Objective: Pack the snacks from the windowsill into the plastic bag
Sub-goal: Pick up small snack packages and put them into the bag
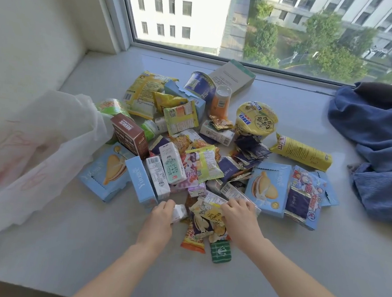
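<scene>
While the snacks (176,168) lie heaped on the windowsill (273,275), the plastic bag (35,144) slumps just left of them. Left hand (163,211): grips a small white carton (180,212). Right hand (239,212): fingers curled onto flat packets (208,211) at the near edge, probably gathering one load for bagging.

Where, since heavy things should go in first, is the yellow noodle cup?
Head view: the yellow noodle cup sits back right in the snack pile, between the orange tube and the long yellow packet.

A person's bare left hand (162,214) and bare right hand (240,213), each on a slim forearm (128,264) uncovered from the wrist back to the frame's edge.
</scene>
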